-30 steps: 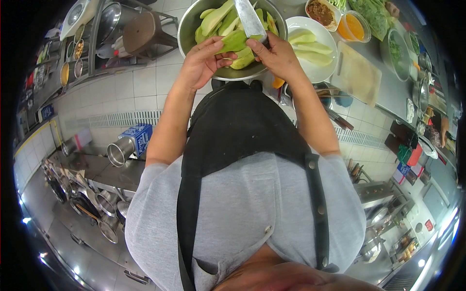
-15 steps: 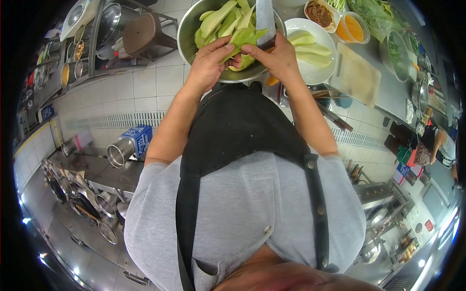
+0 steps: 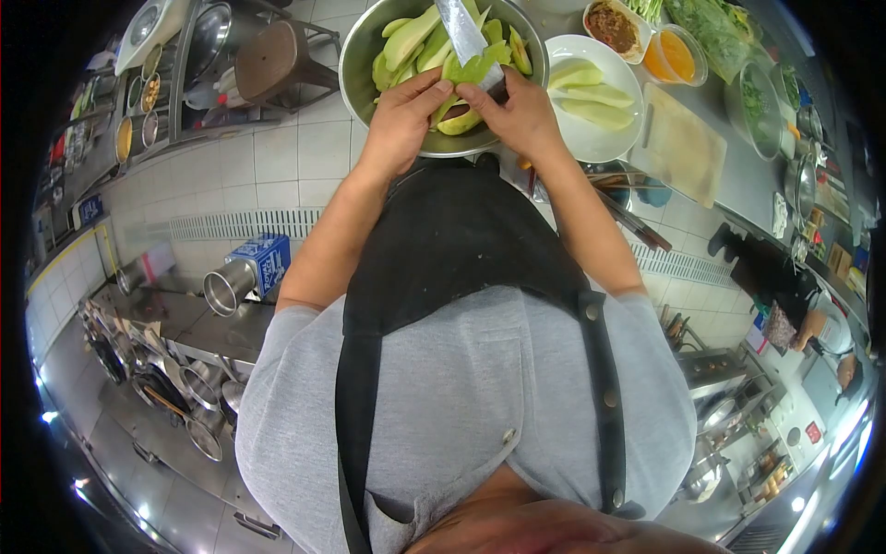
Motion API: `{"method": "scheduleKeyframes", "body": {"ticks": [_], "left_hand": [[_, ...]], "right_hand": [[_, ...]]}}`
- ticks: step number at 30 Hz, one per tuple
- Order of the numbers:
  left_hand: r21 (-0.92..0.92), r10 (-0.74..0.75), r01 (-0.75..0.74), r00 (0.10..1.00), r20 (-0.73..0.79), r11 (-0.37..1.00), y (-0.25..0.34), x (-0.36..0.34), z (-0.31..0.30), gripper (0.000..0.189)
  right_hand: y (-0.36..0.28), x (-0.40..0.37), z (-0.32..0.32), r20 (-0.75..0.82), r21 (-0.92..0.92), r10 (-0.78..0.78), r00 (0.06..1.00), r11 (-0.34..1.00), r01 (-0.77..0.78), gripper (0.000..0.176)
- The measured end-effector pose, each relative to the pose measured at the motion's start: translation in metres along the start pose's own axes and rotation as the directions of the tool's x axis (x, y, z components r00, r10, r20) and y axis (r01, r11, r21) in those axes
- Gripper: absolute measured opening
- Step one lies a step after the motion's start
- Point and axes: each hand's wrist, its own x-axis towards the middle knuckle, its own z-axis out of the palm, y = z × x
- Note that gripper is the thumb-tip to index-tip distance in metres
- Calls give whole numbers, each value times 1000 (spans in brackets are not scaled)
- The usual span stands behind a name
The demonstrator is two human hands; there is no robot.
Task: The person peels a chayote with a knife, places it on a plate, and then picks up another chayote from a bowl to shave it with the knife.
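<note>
A metal bowl full of light green vegetable pieces is in front of me. Over its near side, my left hand pinches a green vegetable piece with curled fingers. My right hand grips a knife, its broad blade pointing away from me across the bowl; the handle is mostly hidden in the fist. Both thumbs meet near the piece, close to the blade. Right of the bowl, several long pale green slices lie on a white plate.
A cutting board overhangs the counter edge on the right. Beyond it stand an orange-filled container, a dish of brown paste and a bowl of greens. A brown stool is at left; another person is far right.
The knife blade has tilted to the left, and my right hand has turned with it. The green piece has shifted slightly in my fingers. The person at far right has moved.
</note>
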Motion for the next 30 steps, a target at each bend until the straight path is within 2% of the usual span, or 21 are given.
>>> {"method": "scheduleKeyframes", "body": {"ticks": [1,2,3,4,5,6,7,9,10,11,13,17,19,23,25,28,30], "left_hand": [[-1,-1,1,1000,0,1000,-1,0,-5,38],[338,19,-22,1000,13,941,-2,1,-14,39],[636,34,-46,999,31,770,-1,3,-18,40],[637,34,-46,999,31,770,-3,8,-16,40],[150,28,-34,999,36,988,-6,15,-10,44],[-380,26,-8,999,41,925,-9,18,-5,48],[-381,27,-11,999,37,925,-10,19,-3,48],[-495,38,82,973,228,865,-5,24,2,54],[-421,39,50,979,201,906,1,21,10,56],[-422,40,49,979,199,905,0,21,11,56],[-525,27,92,976,214,846,-2,21,11,55],[-534,-4,112,980,200,838,-4,19,7,53],[-602,5,120,979,203,790,-5,20,4,50],[-588,-25,109,988,149,801,0,17,7,48],[-609,-52,120,990,128,784,2,14,8,48],[-681,17,104,985,169,725,-9,18,-1,48],[-653,-6,90,992,129,752,-12,21,-4,46]], "right_hand": [[0,0,0,-3,20,13,1000,1000,-13,70],[0,1,-1,-3,20,13,1000,1000,-13,70],[2,2,-1,60,83,35,998,996,-40,71],[2,3,0,124,145,54,991,987,-72,72],[2,3,0,125,145,54,991,987,-72,72],[1,2,2,172,148,50,984,986,-76,73],[0,2,3,219,150,44,975,985,-79,75],[-7,-4,6,223,110,18,975,993,-43,74],[-9,-7,6,225,71,-3,974,997,-13,74],[-10,-8,6,228,71,-4,974,997,-13,74],[-11,-9,5,205,42,-16,979,999,8,73],[-14,-7,6,268,57,4,963,998,-20,75],[-21,-8,6,353,81,67,933,992,-102,78],[-21,-10,3,379,47,68,923,995,-93,77],[-19,-18,6,258,22,-122,958,992,120,74],[-24,-19,6,304,9,-139,943,990,143,71],[-21,-23,15,316,25,-135,939,991,134,68]]}}
